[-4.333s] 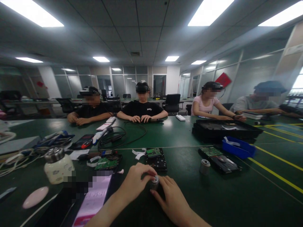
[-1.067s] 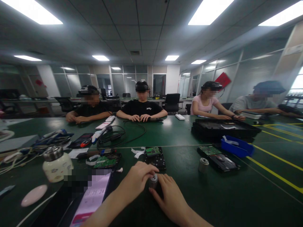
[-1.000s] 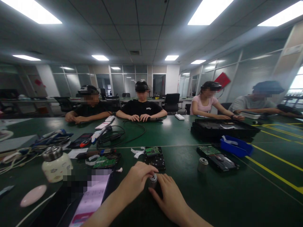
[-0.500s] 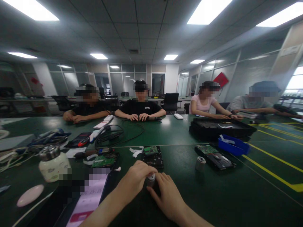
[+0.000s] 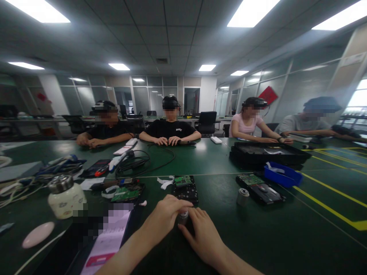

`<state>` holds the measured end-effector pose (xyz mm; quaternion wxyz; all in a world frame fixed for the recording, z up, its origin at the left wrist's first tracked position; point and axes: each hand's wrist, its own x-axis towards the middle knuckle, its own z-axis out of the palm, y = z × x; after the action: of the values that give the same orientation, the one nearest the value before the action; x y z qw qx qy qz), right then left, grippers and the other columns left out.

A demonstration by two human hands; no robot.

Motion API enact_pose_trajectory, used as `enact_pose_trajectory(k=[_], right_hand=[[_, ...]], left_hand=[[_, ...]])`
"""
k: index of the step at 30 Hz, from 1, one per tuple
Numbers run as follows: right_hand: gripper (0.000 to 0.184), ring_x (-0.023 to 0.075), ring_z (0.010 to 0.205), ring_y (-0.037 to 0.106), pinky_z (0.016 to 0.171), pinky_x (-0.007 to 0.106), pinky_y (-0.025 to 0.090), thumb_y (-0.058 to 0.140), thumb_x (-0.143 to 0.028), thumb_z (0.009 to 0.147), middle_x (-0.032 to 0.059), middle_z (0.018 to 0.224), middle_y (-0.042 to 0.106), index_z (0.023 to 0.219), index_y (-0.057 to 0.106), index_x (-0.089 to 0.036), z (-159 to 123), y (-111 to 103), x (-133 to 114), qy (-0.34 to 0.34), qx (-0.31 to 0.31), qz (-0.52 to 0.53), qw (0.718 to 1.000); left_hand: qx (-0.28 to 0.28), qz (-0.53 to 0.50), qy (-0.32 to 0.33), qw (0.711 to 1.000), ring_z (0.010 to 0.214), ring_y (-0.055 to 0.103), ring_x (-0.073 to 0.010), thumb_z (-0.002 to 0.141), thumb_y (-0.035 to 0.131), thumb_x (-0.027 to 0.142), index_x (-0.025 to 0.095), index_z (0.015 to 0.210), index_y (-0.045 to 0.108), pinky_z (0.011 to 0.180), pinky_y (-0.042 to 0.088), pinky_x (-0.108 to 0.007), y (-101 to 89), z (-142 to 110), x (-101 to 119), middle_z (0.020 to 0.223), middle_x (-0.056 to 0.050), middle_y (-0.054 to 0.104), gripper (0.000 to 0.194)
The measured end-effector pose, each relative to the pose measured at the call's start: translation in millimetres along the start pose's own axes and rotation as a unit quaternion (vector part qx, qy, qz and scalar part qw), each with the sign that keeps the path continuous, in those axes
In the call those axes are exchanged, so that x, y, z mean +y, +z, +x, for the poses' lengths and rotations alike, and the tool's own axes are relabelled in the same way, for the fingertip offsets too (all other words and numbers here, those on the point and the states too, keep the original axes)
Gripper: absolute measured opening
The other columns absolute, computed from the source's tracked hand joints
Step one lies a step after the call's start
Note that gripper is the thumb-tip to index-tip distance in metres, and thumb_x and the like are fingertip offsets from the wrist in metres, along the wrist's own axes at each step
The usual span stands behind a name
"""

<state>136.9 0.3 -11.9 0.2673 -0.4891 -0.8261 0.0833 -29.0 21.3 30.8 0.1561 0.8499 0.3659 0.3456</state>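
Both my hands meet at the near middle of the green table [image 5: 218, 160], around a small silver cylinder [image 5: 182, 216]. My left hand [image 5: 163, 217] curls over its top from the left. My right hand [image 5: 202, 236] grips it from the right and below. Only the cylinder's upper part shows between my fingers. Just beyond my hands lies a black hard drive with a green circuit board [image 5: 186, 188]. A second silver cylinder [image 5: 242, 196] stands alone to the right.
A phone with a pink screen [image 5: 106, 240] and a white jar [image 5: 64, 196] lie at my left. Another circuit board [image 5: 126, 193], cables [image 5: 137, 162], black trays [image 5: 266, 152], a blue bin [image 5: 282, 175] and an open drive [image 5: 259, 188] lie farther out. Several people sit opposite.
My hands stay clasped on the cylinder, fingers shifting slightly around it. The view has drifted a little; nothing on the table has moved.
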Motion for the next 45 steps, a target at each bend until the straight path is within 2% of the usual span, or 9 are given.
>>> enact_pose_trajectory(k=[4,10,12,17,22,28,33,38,45], right_hand=[[0.024,0.0241,0.093,0.053,0.083,0.037,0.039,0.053,-0.028,0.085,0.0064,0.102,0.060,0.108,0.054,-0.020,-0.4,-0.8,-0.7,0.000,-0.004,0.002,1.000],[0.028,0.0248,0.096,0.053,0.085,0.037,0.038,0.051,-0.030,0.086,0.0077,0.105,0.060,0.112,0.052,-0.019,-0.2,-2.8,-2.1,0.003,-0.012,-0.005,1.000],[0.025,0.0250,0.095,0.053,0.084,0.037,0.038,0.051,-0.030,0.086,0.0081,0.103,0.060,0.108,0.053,-0.018,0.4,-2.7,-1.5,0.005,-0.014,-0.010,1.000],[0.025,0.0242,0.094,0.053,0.083,0.036,0.039,0.052,-0.027,0.085,0.0071,0.104,0.060,0.109,0.052,-0.019,0.9,-2.4,0.0,-0.004,-0.013,0.002,1.000],[0.027,0.0245,0.095,0.052,0.084,0.037,0.038,0.051,-0.028,0.086,0.0070,0.104,0.060,0.111,0.052,-0.019,-0.6,-2.2,-0.8,0.003,-0.009,0.003,1.000],[0.025,0.0238,0.094,0.053,0.083,0.036,0.039,0.052,-0.027,0.085,0.0069,0.103,0.060,0.109,0.052,-0.019,0.0,-5.0,-2.7,0.000,-0.012,0.007,1.000],[0.026,0.0244,0.096,0.053,0.085,0.036,0.038,0.051,-0.030,0.086,0.0070,0.104,0.060,0.111,0.052,-0.020,-1.8,-4.4,-3.9,0.006,-0.010,0.001,1.000],[0.028,0.0247,0.097,0.053,0.085,0.037,0.038,0.052,-0.029,0.086,0.0074,0.106,0.060,0.112,0.051,-0.020,-2.4,-3.4,-2.8,0.003,-0.007,0.002,1.000],[0.028,0.0243,0.096,0.052,0.085,0.036,0.038,0.052,-0.030,0.086,0.0071,0.105,0.060,0.112,0.053,-0.019,-1.6,-0.9,-1.7,0.008,-0.010,0.001,1.000]], left_hand=[[-0.001,-0.023,-0.042,0.999,0.092,0.060,-0.0143,0.079,0.051,0.007,0.029,0.109,0.062,0.086,0.046,-0.028,-1.1,1.0,4.0,0.098,0.002,0.069,0.039],[0.065,0.004,-0.143,0.988,0.099,0.057,-0.0236,0.071,0.065,0.022,0.027,0.107,0.061,0.092,0.040,-0.042,-0.2,2.6,9.5,0.091,0.000,0.070,0.036],[0.047,-0.034,-0.143,0.988,0.098,0.059,-0.0222,0.073,0.061,0.019,0.027,0.110,0.058,0.093,0.039,-0.041,0.8,2.2,11.4,0.087,0.000,0.071,0.038],[0.027,-0.100,-0.115,0.988,0.113,0.052,-0.0192,0.070,0.055,0.011,0.028,0.124,0.047,0.100,0.034,-0.037,2.7,1.1,14.6,0.119,-0.003,0.060,0.057],[0.065,-0.026,-0.154,0.986,0.097,0.058,-0.0233,0.071,0.061,0.021,0.027,0.116,0.053,0.094,0.037,-0.045,1.2,2.1,14.0,0.085,0.000,0.069,0.046],[0.050,-0.066,-0.097,0.992,0.109,0.053,-0.0210,0.068,0.059,0.013,0.027,0.122,0.048,0.098,0.036,-0.038,0.5,1.0,13.5,0.115,-0.004,0.061,0.057],[0.061,-0.041,-0.157,0.985,0.094,0.060,-0.0217,0.072,0.061,0.021,0.025,0.113,0.053,0.093,0.039,-0.042,0.3,2.3,11.5,0.082,0.000,0.068,0.042],[0.041,-0.084,-0.128,0.987,0.104,0.058,-0.0200,0.072,0.058,0.018,0.026,0.119,0.049,0.095,0.039,-0.036,-3.3,2.7,13.4,0.107,-0.004,0.065,0.049],[0.053,-0.071,-0.157,0.984,0.092,0.063,-0.0198,0.072,0.062,0.023,0.026,0.108,0.054,0.094,0.037,-0.037,1.5,3.0,12.1,0.078,0.003,0.070,0.037]])
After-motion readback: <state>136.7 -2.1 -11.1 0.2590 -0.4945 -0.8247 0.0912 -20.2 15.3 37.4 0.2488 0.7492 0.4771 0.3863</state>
